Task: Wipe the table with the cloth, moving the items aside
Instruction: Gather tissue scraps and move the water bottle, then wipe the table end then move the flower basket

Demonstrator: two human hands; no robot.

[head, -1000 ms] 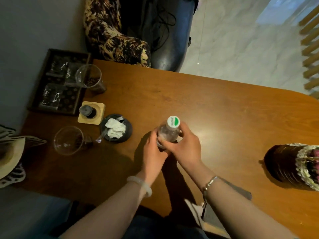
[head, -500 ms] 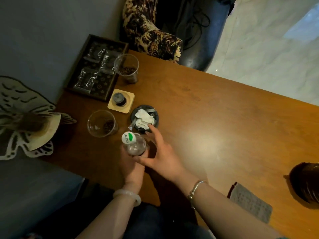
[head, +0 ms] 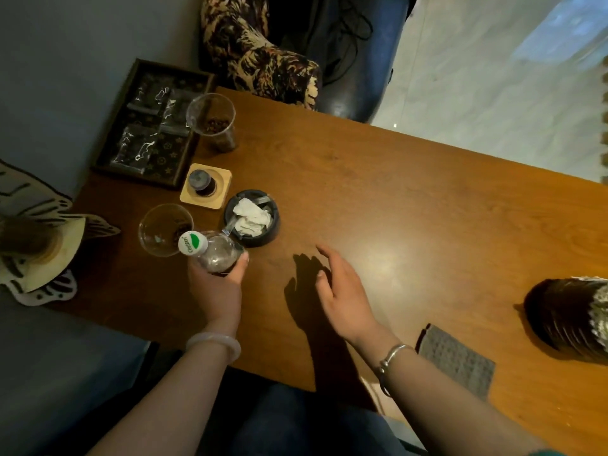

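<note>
My left hand (head: pixel 219 284) grips a clear plastic bottle (head: pixel 215 253) with a white and green cap, standing at the left of the wooden table (head: pixel 411 209), beside a glass cup (head: pixel 164 229) and a black ashtray (head: pixel 252 218) stuffed with white tissue. My right hand (head: pixel 342 291) hovers over the table with its fingers relaxed and holds nothing. A grey waffle-textured cloth (head: pixel 455 360) lies flat near the front edge, to the right of my right wrist.
A dark tray (head: pixel 148 126) of packets, a glass cup of beans (head: pixel 213 121) and a small jar on a wooden coaster (head: pixel 204 186) crowd the far left corner. A dark round container (head: pixel 569 314) sits at the right edge. An armchair (head: pixel 263 57) stands behind.
The bottle has moved left across the table to beside the glass and ashtray. My right hand has let go of it and drawn back to the right; my left hand still holds it.
</note>
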